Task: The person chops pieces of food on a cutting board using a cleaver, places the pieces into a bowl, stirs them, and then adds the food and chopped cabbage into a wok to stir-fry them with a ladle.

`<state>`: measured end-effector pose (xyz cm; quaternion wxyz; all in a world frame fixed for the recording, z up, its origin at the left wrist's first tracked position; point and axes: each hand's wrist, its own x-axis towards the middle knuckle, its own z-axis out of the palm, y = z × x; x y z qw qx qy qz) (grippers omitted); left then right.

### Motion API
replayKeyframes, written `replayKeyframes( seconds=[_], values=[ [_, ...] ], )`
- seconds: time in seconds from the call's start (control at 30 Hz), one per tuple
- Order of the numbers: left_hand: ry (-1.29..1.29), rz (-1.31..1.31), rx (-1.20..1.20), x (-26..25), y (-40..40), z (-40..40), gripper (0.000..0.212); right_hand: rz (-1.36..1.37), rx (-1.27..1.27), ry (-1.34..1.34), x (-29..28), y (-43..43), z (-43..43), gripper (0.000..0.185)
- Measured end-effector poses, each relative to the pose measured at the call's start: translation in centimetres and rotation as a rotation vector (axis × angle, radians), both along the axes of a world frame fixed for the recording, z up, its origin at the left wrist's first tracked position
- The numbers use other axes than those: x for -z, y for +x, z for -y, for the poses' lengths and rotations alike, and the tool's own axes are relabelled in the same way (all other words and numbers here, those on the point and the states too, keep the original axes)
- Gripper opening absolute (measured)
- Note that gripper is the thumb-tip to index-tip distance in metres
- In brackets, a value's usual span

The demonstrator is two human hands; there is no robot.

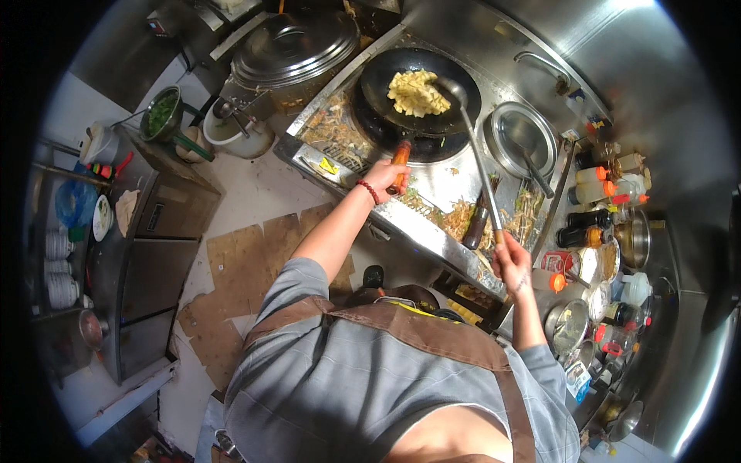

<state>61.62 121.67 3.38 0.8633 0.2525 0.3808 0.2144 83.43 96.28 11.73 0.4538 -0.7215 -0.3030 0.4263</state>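
My left hand [386,178] grips the orange-brown handle [400,159] of a black wok [379,78]. Yellow cooked food, which looks like scrambled egg [418,94], lies heaped in the wok. The wok sits over the round burner ring [370,136] of a steel range, apparently tipped a little. In my right hand [512,263] is the wooden end of a long-handled metal wok ladle [478,153]. Its head [451,89] rests inside the wok at the right edge of the food. The contact between ladle and egg is partly hidden.
Food scraps [457,217] litter the range top, where a bamboo wok brush [481,214] lies. A steel basin [521,139] holds a utensil at the right. Sauce bottles [593,175] and bowls crowd the right shelf. A large lidded pot [295,49] and a white bucket [237,133] stand left.
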Motion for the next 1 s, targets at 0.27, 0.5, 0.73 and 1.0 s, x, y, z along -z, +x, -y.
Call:
replayKeyframes(
  seconds=[0.27, 0.5, 0.73, 1.0],
  values=[
    [0.026, -0.022, -0.018, -0.1, -0.1, 0.0, 0.013, -0.251, 0.010, -0.059, 0.7, -1.5, -1.8, 0.038],
    [0.194, 0.029, 0.036, -3.2, -2.4, 3.6, 0.008, -0.269, 0.062, 0.130, -3.5, -0.7, 1.5, 0.043],
    [-0.075, 0.088, -0.077, -10.3, -7.8, 9.9, 0.012, -0.258, 0.149, 0.195, -7.4, -0.2, 5.7, 0.042],
    [0.040, 0.076, -0.058, -2.3, -1.2, 1.3, 0.008, -0.392, 0.128, 0.299, -6.0, -2.4, 0.9, 0.045]
  ],
)
